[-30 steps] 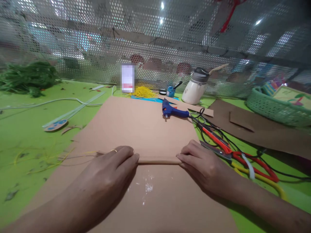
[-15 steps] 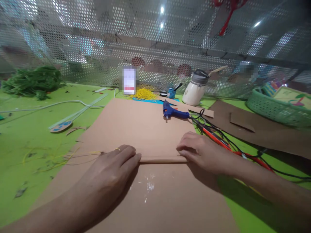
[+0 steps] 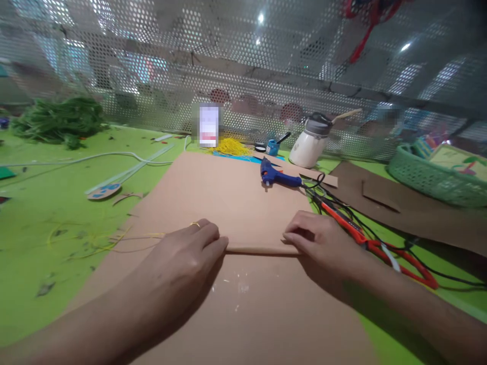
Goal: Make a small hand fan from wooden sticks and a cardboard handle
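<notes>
A large tan cardboard sheet (image 3: pixel 228 197) lies on the green table, with a folded or rolled edge (image 3: pixel 254 248) running across its middle. My left hand (image 3: pixel 182 256), with a ring on one finger, rests palm down on the sheet, its fingers together at the left end of that edge. My right hand (image 3: pixel 321 241) presses on the right end with its fingers curled. Neither hand lifts anything off the table.
A blue glue gun (image 3: pixel 276 175) lies on the sheet's far right corner, with its black cord and red-handled scissors (image 3: pixel 365 241) to the right. Behind stand a white jar (image 3: pixel 310 144), a small blue pot (image 3: pixel 272 147) and yellow threads (image 3: pixel 228 147). A green basket (image 3: pixel 429 180) sits far right, green strands (image 3: pixel 57 121) far left.
My right hand has slid slightly up and onto the fold's right end, curling its fingers. The left hand stays on the left end. The view shifted a little.
</notes>
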Demonstrator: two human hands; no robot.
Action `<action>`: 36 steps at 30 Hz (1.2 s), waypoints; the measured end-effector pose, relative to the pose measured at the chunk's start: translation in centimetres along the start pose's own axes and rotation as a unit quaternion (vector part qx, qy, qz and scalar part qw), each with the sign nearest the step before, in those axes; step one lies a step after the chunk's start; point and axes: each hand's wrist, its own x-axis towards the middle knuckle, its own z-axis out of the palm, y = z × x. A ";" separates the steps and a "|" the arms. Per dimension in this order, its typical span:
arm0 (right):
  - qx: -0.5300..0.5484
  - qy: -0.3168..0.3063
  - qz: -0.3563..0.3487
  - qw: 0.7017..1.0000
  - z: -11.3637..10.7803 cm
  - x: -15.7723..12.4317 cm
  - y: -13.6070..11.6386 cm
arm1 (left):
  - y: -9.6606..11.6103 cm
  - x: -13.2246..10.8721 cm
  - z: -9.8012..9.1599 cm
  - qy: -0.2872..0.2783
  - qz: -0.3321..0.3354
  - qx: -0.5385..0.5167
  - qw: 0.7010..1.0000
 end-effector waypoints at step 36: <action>-0.202 -0.051 -0.182 0.961 1.2 -0.7 -0.2 | -1.5 0.9 2.2 -0.072 0.025 0.026 0.997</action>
